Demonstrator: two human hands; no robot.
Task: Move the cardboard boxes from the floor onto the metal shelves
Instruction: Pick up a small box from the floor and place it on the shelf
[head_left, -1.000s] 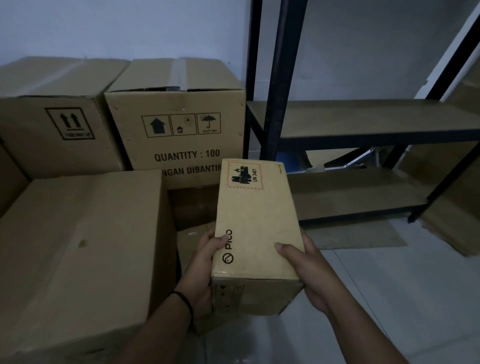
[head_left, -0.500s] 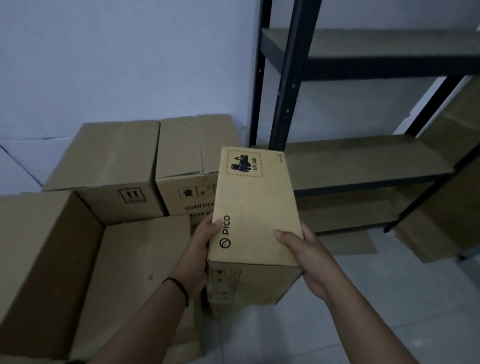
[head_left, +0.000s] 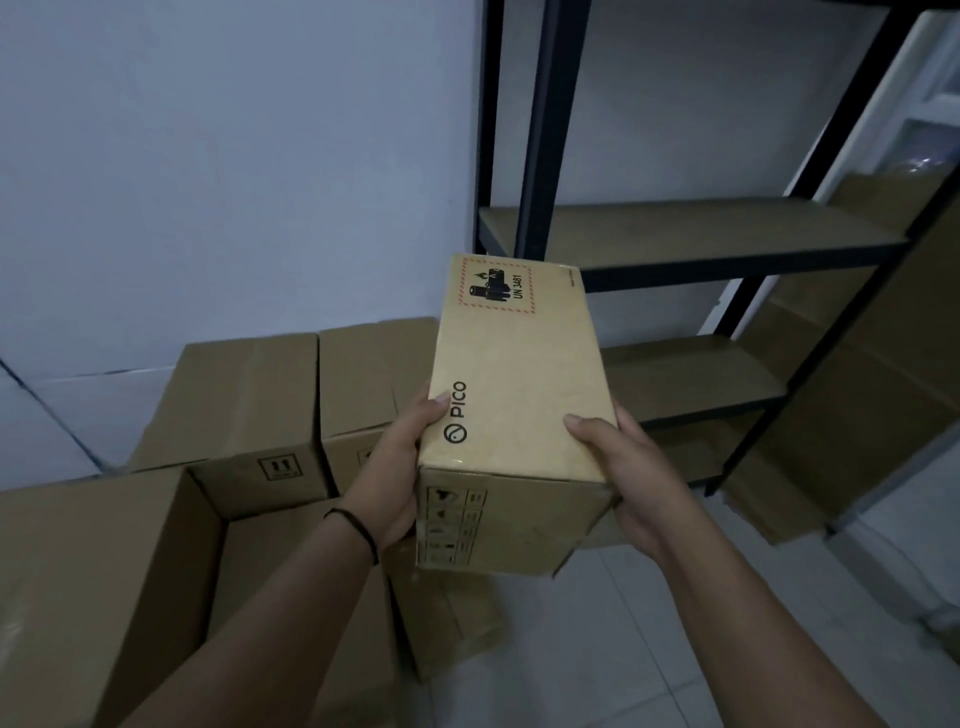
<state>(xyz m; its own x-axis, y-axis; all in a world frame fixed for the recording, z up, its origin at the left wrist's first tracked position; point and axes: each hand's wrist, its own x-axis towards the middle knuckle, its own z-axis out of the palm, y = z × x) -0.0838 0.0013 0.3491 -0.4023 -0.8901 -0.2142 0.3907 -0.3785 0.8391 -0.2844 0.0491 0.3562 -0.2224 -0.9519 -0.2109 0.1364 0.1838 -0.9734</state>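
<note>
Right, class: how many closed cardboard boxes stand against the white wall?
2: the left box stands beside the right box, which the held PICO box partly covers. More may be hidden behind it.

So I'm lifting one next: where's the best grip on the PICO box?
Take the PICO box by its two long sides near one end, coming from that end. It is long and narrow enough to span, as the left hand and right hand show.
</note>
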